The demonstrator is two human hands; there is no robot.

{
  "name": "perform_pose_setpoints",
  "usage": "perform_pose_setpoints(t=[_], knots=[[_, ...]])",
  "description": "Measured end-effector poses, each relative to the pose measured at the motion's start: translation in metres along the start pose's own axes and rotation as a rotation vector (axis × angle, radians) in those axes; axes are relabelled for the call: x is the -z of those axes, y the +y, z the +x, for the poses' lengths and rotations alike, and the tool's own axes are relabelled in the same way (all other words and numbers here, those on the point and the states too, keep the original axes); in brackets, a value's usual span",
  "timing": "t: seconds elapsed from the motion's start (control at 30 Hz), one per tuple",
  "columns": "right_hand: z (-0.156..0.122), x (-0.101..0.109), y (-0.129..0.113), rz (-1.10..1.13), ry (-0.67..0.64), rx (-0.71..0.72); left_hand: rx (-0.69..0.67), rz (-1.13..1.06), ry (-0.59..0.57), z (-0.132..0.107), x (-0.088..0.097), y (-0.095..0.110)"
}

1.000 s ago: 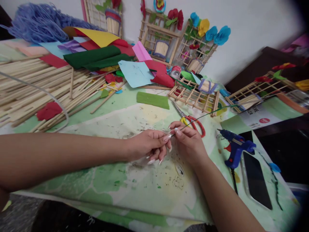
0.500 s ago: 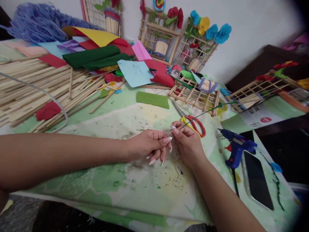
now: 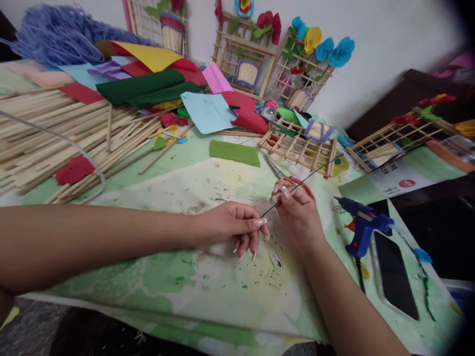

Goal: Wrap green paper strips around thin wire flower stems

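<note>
Fingers (image 3: 253, 224) of left hand (image 3: 218, 225) and right hand (image 3: 302, 217) pinch a green stem (image 3: 316, 169), seemingly wrapped along its visible length, without petals; flowers (image 3: 341, 52) behind look finished.

Partial letters "EME" and "LER" on the green-white box (image 3: 423, 167)

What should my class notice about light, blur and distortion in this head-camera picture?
Head view: the tablecloth looks softly lit, with a small glint on the left hand's thumbnail; head view: both right-hand corners fade to black; head view: the far-right red flower looks softer than the glue gun; head view: the left forearm looks stretched, perhaps by a wide lens.
</note>
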State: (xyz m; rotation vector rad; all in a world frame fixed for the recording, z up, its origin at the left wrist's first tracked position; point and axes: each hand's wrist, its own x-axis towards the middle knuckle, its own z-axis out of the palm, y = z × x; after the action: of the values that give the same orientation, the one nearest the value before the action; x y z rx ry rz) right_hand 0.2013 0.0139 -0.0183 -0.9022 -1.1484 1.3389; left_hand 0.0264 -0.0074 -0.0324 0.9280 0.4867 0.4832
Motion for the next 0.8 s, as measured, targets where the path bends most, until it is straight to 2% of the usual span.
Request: perform_pose_setpoints(t=[0.27, 0.4, 0.5, 0.7, 0.8], knots=[[-0.003, 0.001, 0.002, -0.086, -0.111, -0.013, 0.059, 0.129, 0.093, -0.003, -0.007, 0.005], [-0.005, -0.003, 0.007, -0.118, -0.026, 0.024, 0.069, 0.183, 0.204, -0.004, -0.01, 0.004], [-0.006, -0.005, 0.008, -0.125, 0.036, 0.034, 0.068, 0.184, 0.21, -0.004, -0.01, 0.005], [-0.008, -0.003, 0.003, -0.125, -0.169, -0.094, 0.025, 0.178, 0.213, -0.002, -0.006, 0.005], [-0.011, -0.007, 0.003, -0.045, -0.134, -0.121, 0.022, 0.185, 0.217, -0.002, -0.007, 0.005]])
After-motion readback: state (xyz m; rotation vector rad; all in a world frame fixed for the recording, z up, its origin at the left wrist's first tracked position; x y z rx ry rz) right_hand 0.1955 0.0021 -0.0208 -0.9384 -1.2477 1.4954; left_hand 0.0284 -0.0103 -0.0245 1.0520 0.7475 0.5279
